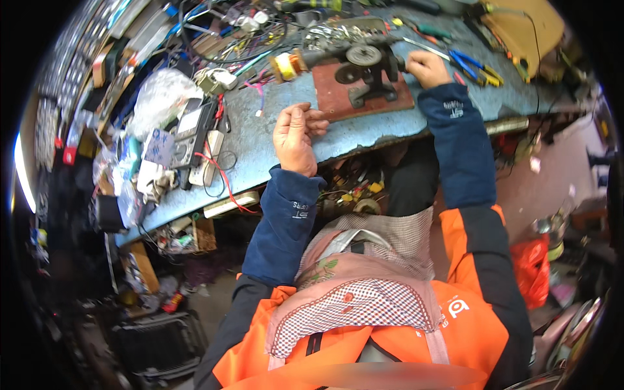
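A black hand-cranked coil winder with round gear wheels is mounted on a reddish-brown board on the bench. At the left end of its shaft sits a coil with orange-copper and yellowish parts. My right hand is closed at the winder's right side, around what appears to be its crank handle, which the fingers mostly cover. My left hand is below the coil, left of the board. Its fingers are curled with the thumb against them; anything thin between them is too small to make out.
Blue-and-yellow-handled pliers and a screwdriver lie right of the winder. Small metal parts are heaped behind it. Leftward are a clear plastic bag, a power strip and red wire. The blue bench edge is ragged.
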Demonstrator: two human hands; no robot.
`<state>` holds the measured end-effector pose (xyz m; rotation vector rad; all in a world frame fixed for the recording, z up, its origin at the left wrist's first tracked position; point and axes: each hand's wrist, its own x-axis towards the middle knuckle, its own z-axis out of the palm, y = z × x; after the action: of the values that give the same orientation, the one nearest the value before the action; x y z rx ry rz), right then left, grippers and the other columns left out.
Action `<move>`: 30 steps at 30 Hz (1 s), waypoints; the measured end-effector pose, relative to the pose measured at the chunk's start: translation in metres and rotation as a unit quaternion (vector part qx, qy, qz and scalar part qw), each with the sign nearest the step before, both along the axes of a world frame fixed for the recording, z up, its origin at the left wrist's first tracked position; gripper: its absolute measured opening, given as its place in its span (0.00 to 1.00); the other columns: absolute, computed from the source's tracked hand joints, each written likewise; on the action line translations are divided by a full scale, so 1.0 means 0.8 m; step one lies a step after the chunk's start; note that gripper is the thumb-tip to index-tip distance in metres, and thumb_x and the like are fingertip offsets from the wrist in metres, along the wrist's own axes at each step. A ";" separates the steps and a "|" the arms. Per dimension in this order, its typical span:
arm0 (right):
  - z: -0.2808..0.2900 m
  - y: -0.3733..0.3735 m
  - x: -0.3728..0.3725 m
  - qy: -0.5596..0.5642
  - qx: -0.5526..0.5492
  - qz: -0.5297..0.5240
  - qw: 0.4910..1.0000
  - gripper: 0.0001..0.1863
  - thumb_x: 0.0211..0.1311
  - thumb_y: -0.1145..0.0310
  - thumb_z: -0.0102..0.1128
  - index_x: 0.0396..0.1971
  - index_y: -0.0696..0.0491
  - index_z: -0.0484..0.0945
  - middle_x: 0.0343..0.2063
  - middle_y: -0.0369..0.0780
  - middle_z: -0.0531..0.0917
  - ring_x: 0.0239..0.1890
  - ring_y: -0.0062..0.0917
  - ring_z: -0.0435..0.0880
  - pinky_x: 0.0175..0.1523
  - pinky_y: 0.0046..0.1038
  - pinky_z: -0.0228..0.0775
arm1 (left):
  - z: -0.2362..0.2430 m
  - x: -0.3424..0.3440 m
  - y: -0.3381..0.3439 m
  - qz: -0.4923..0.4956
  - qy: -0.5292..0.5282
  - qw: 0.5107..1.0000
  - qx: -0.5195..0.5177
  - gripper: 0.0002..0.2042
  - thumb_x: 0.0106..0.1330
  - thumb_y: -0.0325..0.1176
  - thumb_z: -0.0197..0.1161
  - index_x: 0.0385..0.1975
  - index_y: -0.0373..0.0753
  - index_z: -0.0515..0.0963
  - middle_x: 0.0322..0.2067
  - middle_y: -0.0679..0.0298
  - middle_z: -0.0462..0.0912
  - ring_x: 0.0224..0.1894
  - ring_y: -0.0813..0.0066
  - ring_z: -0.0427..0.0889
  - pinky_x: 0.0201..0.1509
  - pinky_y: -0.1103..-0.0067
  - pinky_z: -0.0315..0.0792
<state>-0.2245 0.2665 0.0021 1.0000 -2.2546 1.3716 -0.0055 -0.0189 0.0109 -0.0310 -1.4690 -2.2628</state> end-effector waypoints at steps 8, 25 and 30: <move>0.021 -0.007 0.019 -0.069 0.024 -0.012 0.997 0.09 0.54 0.68 0.54 0.21 0.58 0.76 0.16 0.33 0.71 0.24 0.17 0.69 0.30 0.25 0.59 | -0.016 0.007 0.015 -0.007 0.011 1.000 0.000 0.08 0.73 0.34 0.63 0.39 0.35 0.80 0.28 0.63 0.84 0.28 0.78 0.82 0.33 0.81 0.74; 0.005 -0.002 0.014 -0.121 0.002 -0.025 0.992 0.10 0.58 0.69 0.58 0.26 0.60 0.82 0.19 0.34 0.79 0.26 0.16 0.74 0.32 0.25 0.65 | -0.017 0.013 0.008 -0.040 0.004 0.999 -0.001 0.08 0.74 0.33 0.60 0.38 0.34 0.79 0.24 0.65 0.79 0.22 0.80 0.75 0.29 0.83 0.71; 0.000 0.001 0.044 -0.133 -0.015 -0.051 0.990 0.10 0.60 0.68 0.60 0.28 0.60 0.82 0.19 0.31 0.79 0.26 0.14 0.72 0.32 0.23 0.63 | -0.017 0.014 0.008 -0.040 -0.016 0.999 -0.008 0.07 0.74 0.33 0.60 0.38 0.35 0.79 0.24 0.66 0.79 0.21 0.81 0.75 0.28 0.84 0.71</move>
<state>-0.1891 0.2676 0.0025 0.7160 -2.4265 1.5684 0.0054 -0.0122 -0.0025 -0.0601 -1.5283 -2.3245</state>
